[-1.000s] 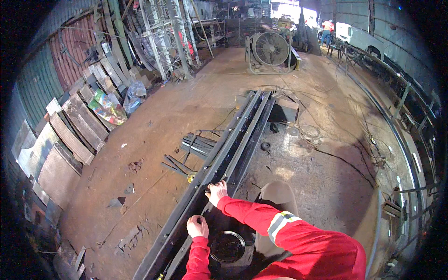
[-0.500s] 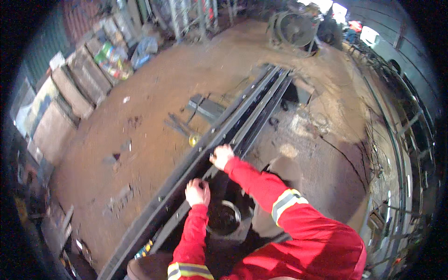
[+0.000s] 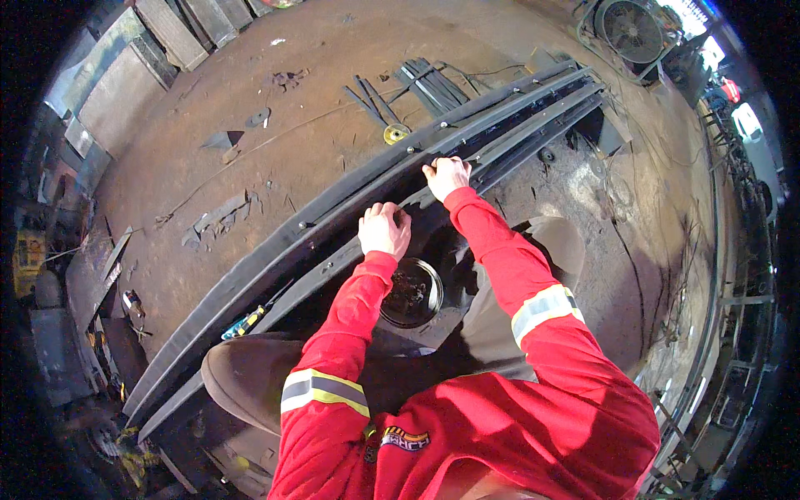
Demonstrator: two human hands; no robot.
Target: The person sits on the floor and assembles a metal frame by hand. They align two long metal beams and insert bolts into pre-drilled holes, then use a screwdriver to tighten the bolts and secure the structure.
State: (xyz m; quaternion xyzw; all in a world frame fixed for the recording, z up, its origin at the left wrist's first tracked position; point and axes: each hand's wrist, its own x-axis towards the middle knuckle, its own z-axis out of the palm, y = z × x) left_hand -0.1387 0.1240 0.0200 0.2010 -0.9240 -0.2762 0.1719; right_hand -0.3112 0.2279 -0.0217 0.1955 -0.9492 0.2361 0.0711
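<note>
Long dark steel beams (image 3: 358, 185) run diagonally in front of me, with small bolts along their edges. My right hand (image 3: 448, 178) is at the channel between them, fingers bent and pinched together; whatever they hold is too small to make out. Nearer to me, my left hand (image 3: 385, 230) is closed above the near beam, its fingers curled, and what may be in them is hidden. Just below my left hand, between my legs, stands a round metal pan (image 3: 438, 293) with small dark pieces in it. A screwdriver (image 3: 243, 323) with a teal and yellow handle lies on the beam by my left knee.
Beyond the beams lie several dark bars (image 3: 432, 87) and a yellow disc (image 3: 396, 133). Scrap pieces (image 3: 221, 217) are scattered over the brown floor. A large round fan (image 3: 631, 32) stands at the far right. Panels (image 3: 125, 96) lean at the far left.
My view has tilted down and turned, so the beams and hands sit higher in it. Both hands remain close together at the beams, fingers still curled.
</note>
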